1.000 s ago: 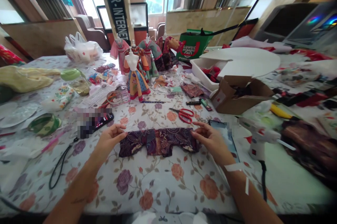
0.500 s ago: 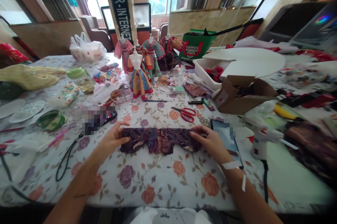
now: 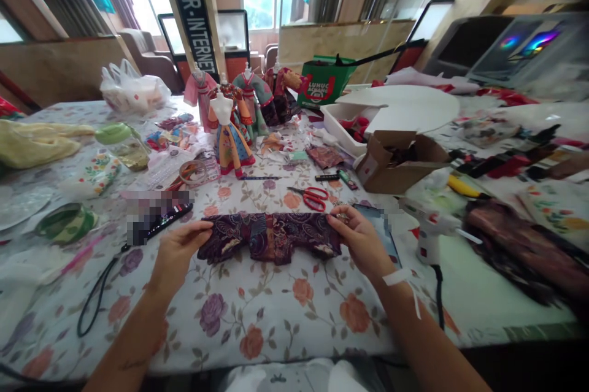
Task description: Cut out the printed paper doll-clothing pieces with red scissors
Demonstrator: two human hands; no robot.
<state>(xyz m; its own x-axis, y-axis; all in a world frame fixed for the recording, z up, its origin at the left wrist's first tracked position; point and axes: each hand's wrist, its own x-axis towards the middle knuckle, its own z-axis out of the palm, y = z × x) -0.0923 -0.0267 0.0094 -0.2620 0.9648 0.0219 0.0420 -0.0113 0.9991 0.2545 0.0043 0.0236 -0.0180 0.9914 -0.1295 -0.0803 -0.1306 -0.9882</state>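
Observation:
A dark purple patterned cloth piece (image 3: 271,235) with a reddish strip down its middle stretches between my two hands, above the floral tablecloth. My left hand (image 3: 179,251) pinches its upper left corner between thumb and fingers. At the upper right corner, my right hand (image 3: 361,238) grips the cloth the same way; a white strip hangs at that wrist. The cloth's lower edge is uneven, with pale patches near both ends. Red-handled scissors (image 3: 314,197) lie just beyond the cloth. A phone (image 3: 381,226) is partly hidden behind my right hand.
Small dressed mannequins (image 3: 225,113) stand at the back centre. To the right are an open cardboard box (image 3: 386,171), a white tray (image 3: 338,128) and a glue gun (image 3: 430,229) with a cord. A green tape roll (image 3: 67,222) and a black remote (image 3: 170,220) lie left.
The cloth has been raised and pulled straighter between my hands, its ends now held at the upper corners. The whole view has shifted, so the table items appear further left.

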